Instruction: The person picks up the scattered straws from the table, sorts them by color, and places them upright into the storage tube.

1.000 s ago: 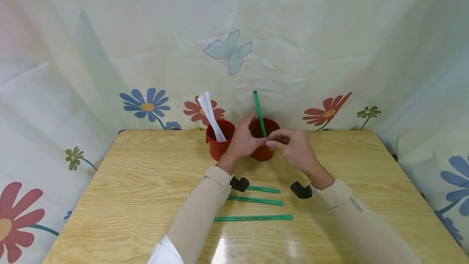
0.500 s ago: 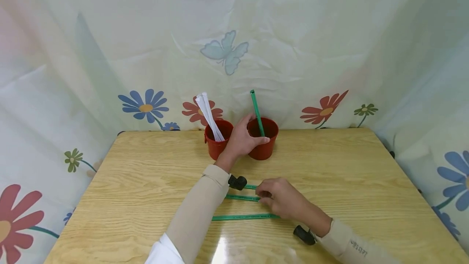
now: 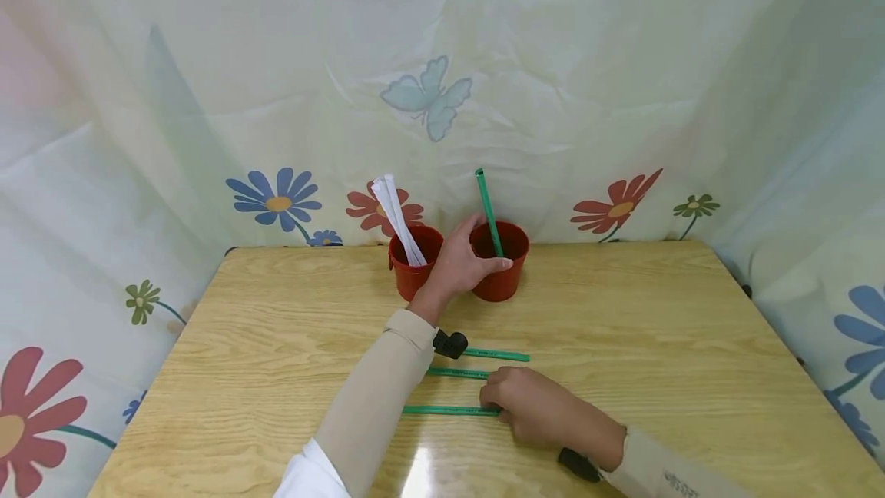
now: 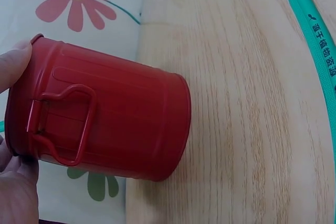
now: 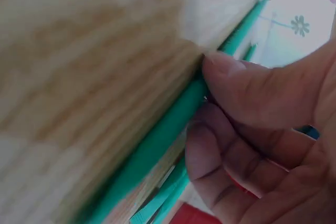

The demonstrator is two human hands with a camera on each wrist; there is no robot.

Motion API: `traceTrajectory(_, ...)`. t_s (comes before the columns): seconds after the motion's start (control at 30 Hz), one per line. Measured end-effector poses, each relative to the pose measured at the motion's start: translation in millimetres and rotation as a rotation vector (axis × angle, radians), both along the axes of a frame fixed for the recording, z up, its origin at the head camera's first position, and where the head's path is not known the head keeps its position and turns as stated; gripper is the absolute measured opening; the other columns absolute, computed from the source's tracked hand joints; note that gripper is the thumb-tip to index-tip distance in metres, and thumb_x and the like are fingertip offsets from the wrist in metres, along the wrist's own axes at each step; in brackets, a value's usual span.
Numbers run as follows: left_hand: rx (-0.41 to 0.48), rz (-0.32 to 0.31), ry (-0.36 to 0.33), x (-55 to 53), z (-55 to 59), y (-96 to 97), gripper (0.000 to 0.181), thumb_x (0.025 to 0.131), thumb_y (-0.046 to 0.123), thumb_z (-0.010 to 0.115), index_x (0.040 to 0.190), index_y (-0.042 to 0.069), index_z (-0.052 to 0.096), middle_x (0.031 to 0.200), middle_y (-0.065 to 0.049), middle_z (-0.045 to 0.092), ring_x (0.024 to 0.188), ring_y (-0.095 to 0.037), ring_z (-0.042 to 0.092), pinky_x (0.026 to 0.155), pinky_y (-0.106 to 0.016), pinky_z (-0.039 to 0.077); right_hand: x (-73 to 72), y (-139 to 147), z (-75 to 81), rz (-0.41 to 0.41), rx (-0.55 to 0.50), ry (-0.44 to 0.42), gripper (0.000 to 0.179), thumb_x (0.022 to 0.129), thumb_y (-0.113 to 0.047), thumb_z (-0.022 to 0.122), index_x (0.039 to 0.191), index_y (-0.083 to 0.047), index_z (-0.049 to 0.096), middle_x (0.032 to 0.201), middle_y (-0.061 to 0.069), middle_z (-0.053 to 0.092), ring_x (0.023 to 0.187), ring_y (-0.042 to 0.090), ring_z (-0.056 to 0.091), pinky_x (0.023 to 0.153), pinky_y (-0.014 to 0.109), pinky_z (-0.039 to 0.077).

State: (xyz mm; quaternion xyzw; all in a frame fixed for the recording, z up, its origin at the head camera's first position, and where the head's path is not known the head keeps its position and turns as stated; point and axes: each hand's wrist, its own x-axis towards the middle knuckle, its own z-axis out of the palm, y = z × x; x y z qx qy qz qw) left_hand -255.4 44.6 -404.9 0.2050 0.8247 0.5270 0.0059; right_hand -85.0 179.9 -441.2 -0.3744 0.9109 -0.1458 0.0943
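My left hand [image 3: 462,258] grips the rim of the right-hand red bucket [image 3: 501,283], thumb on the near side. The left wrist view shows this bucket's wire handle [image 4: 86,124] hanging on its wall. One green wrapped straw [image 3: 488,206] leans upright inside it. Lower down, my right hand [image 3: 528,403] pinches the nearest of three green wrapped straws on the table, the front straw [image 3: 449,410], near its right end, which the hand hides. Just beyond lie the middle straw [image 3: 456,373], its right end also covered, and the back straw [image 3: 501,355].
Left of my left hand stands another red bucket [image 3: 410,280] holding several white wrapped straws [image 3: 397,217]. Both buckets are near the far edge of the wooden table [image 3: 276,344]. A flowered cloth [image 3: 553,98] hangs behind and along the sides.
My right hand has moved from the right bucket's rim down toward me, past the back and middle straws, to the front straw. The left hand has stayed on the bucket.
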Motion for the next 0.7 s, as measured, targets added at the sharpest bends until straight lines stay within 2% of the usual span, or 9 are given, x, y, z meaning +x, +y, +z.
traceTrajectory(0.2,-0.027,0.001,0.009,-0.6,0.9,0.2,0.074,0.078,0.027,0.084,0.141,0.017,0.046,0.145,-0.004,0.051,0.132,-0.025,0.048,0.104,-0.047,0.049,10.2,-5,0.3,0.022,0.189,0.108,0.026,0.078,0.006,0.074,0.091,-0.015,0.065,0.080,-0.006,0.057,0.071,0.004,0.049,0.064,0.022,0.048)
traceTrajectory(0.33,-0.044,-0.002,0.010,-0.8,1.1,0.1,0.074,0.078,0.028,0.084,0.141,0.018,0.046,0.144,-0.003,0.052,0.131,-0.025,0.049,0.103,-0.046,0.050,14.0,-1,2.9,0.024,0.220,0.116,0.027,0.077,0.003,0.077,0.093,-0.015,0.064,0.079,-0.007,0.053,0.070,0.004,0.045,0.064,0.022,0.046)
traceTrajectory(0.57,-0.039,-0.015,0.026,-1.9,2.6,0.0,0.073,0.079,0.029,0.083,0.142,0.017,0.046,0.145,-0.003,0.052,0.131,-0.024,0.048,0.104,-0.047,0.050,15.4,29,22.6,0.020,0.160,0.138,0.035,0.069,0.009,0.079,0.088,-0.015,0.063,0.080,-0.010,0.050,0.071,0.001,0.043,0.063,0.019,0.045)
traceTrajectory(0.7,-0.037,-0.020,0.030,-2.0,1.6,0.6,0.072,0.079,0.027,0.083,0.140,0.017,0.046,0.143,-0.003,0.053,0.130,-0.024,0.049,0.103,-0.047,0.050,15.1,47,33.0,0.000,-0.016,0.113,0.041,0.070,0.019,0.072,0.088,-0.016,0.061,0.080,-0.011,0.051,0.071,-0.002,0.040,0.061,0.015,0.041)
